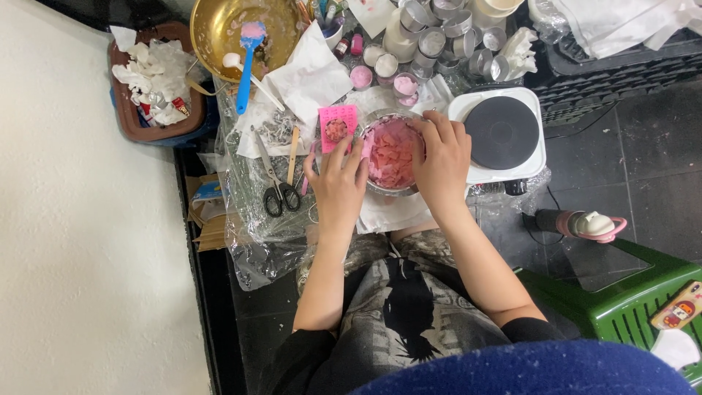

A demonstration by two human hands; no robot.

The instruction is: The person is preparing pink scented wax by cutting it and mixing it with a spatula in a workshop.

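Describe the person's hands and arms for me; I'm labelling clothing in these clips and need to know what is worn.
Both the left hand and the right hand are bare: no gloves, and no rings, watch or bracelets that I can make out. The forearms are uncovered too. Black sleeves end around the elbows, on a dark top.

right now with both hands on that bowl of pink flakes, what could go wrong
1. The metal bowl is heaped with pink flakes; tipping it may spill them.
2. The right hand sits close to the hot plate; if it is hot, a burn is possible.
3. Scissors lie near the left hand.
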